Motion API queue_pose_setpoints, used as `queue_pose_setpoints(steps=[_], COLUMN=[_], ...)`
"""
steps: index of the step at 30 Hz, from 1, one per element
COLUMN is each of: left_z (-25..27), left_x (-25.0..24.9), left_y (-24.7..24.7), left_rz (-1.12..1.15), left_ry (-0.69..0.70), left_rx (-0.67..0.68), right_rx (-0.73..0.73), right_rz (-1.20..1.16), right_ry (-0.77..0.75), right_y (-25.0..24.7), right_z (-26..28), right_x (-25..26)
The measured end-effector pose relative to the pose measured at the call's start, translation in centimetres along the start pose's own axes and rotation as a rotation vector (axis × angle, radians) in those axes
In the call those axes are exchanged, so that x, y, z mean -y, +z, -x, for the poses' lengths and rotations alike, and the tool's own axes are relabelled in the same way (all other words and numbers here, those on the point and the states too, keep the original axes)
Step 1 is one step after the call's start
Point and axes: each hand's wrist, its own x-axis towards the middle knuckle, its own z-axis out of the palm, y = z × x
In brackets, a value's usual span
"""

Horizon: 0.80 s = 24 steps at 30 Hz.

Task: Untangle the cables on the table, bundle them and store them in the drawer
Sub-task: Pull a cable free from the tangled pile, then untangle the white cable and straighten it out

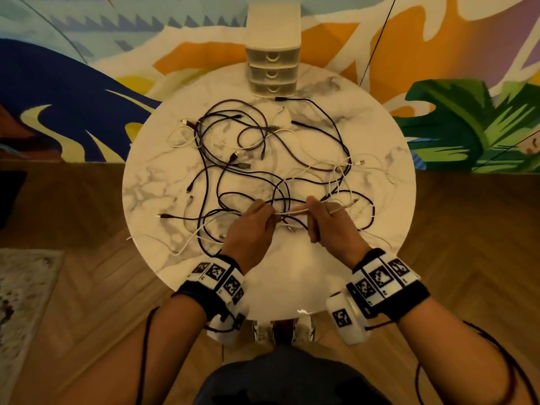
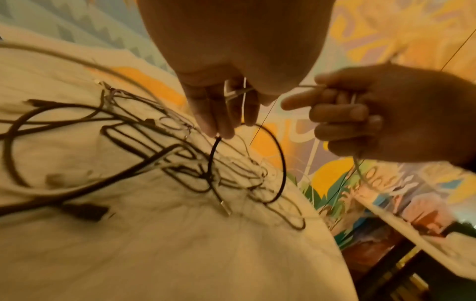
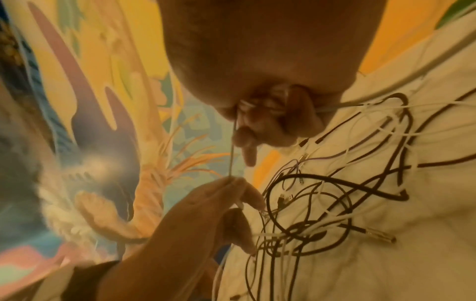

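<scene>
A tangle of black and white cables (image 1: pixel 263 159) is spread over the round marble table (image 1: pixel 152 185). Above its near side, both hands hold one white cable (image 1: pixel 292 212) stretched between them. My left hand (image 1: pixel 257 217) pinches its left part; in the left wrist view the left hand (image 2: pixel 226 106) has the white cable (image 2: pixel 237 93) between its fingers, with a black loop (image 2: pixel 282 163) hanging just below. My right hand (image 1: pixel 321 217) grips the cable's right part; the right wrist view shows the right hand (image 3: pixel 265 114) curled round white cable turns (image 3: pixel 247 104).
A small white unit of three closed drawers (image 1: pixel 273 73) stands at the table's far edge. Loose connector ends (image 1: pixel 163 216) lie around the tangle. A bare strip of tabletop (image 1: pixel 292 282) lies near me. Wooden floor and a pale rug (image 1: pixel 26 287) surround the table.
</scene>
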Motion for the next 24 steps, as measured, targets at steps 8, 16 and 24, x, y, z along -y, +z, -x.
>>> queue_pose_setpoints(steps=[8,16,24], left_z=[1.8,-4.8,-5.3], left_x=[-4.3,-5.4,-6.1], left_y=[0.2,0.5,8.6], left_rz=[-0.067,0.136,-0.493], left_ry=[0.055,0.046,0.351], left_rx=[0.832,0.165,0.702], right_rx=[-0.01,0.061,-0.038], right_rz=[0.197,0.828,0.678], right_ry=[0.094,0.693,0.769], right_y=[-3.1,-8.7,-13.3], right_z=[2.8,7.5,11.7], right_x=[-1.7,-13.4,-20.9])
